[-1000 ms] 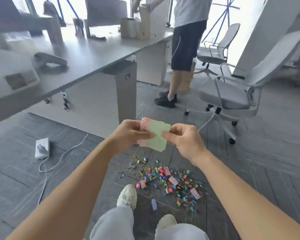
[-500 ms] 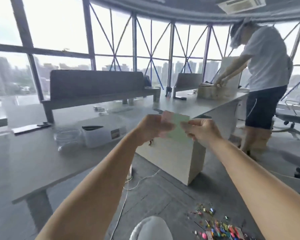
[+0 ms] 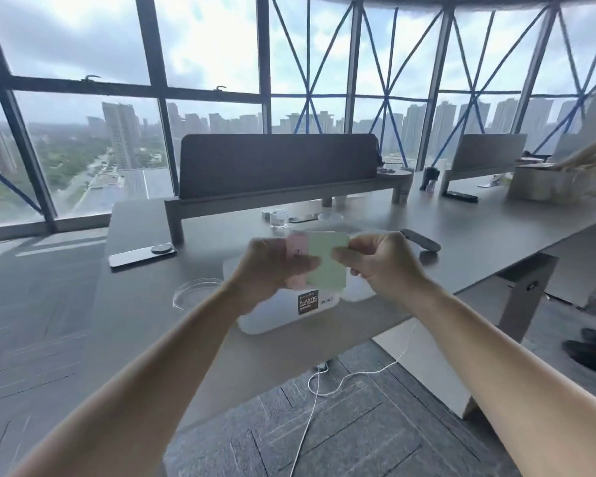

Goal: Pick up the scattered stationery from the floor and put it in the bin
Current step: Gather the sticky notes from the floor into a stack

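Observation:
Both hands hold a small stack of sticky notes (image 3: 326,266), green on top with pink showing at its left edge. My left hand (image 3: 272,266) grips the pink side and my right hand (image 3: 375,259) pinches the green side. They hold the notes directly above a translucent white plastic bin (image 3: 272,318) with a black label, which stands on the grey desk (image 3: 135,304). The stationery on the floor is out of view.
On the desk lie a phone (image 3: 141,254), a clear round lid (image 3: 195,292), a small glass jar (image 3: 278,218) and a dark divider panel (image 3: 276,163). A white cable (image 3: 315,390) trails on the carpet. Another person's arm (image 3: 589,156) and shoes (image 3: 592,349) are at the right.
My view has risen from the floor pile to the desk. Both hands carried the sticky notes up and now hold them over the plastic bin.

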Demonstrator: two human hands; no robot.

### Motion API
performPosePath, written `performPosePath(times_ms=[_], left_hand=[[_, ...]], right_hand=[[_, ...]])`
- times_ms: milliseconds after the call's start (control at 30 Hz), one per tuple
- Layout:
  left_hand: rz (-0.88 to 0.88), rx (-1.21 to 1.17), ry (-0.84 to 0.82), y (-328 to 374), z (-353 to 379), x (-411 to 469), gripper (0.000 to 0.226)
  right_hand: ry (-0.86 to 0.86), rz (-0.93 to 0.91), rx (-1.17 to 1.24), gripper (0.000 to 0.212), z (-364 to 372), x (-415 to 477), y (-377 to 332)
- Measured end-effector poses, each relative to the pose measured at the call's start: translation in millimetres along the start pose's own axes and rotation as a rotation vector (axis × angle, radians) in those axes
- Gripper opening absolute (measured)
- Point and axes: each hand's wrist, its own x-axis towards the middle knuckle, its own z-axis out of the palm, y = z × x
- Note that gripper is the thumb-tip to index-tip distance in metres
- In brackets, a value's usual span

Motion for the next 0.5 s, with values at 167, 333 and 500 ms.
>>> performPosePath(times_ms=[167, 333, 500], left_hand=[[0.066, 0.400, -0.060, -29.2, -27.9, 56.4, 0.036], [0.091, 0.942, -0.149, -70.7, -49.7, 72.0, 0.062], [0.083, 1.064, -0.163, -89.8, -51.0, 71.4, 0.072]], right_hand=[[0.048, -0.006, -0.129, 0.025, 0.5, 72.8, 25.0], [-0.080, 0.048, -0.404, 0.020, 14.5, 126.3, 40.1], [-0.307, 0.163, -0.760, 0.014, 69.1, 169.6, 49.8]])
